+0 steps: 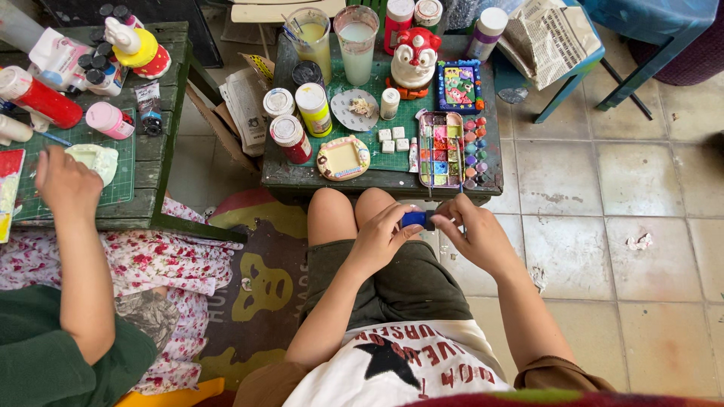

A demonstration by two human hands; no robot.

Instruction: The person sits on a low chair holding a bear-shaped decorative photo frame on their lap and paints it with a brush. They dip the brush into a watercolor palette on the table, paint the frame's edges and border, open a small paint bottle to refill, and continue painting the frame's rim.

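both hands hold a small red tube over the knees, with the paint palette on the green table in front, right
Not quite. The head view shows the small tube is blue, not red. The rest stands: the left hand and right hand both hold it over the knees, with the paint palette on the green table in front.

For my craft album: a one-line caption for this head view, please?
Both hands, left and right, hold a small blue tube above a paint palette on a green table.
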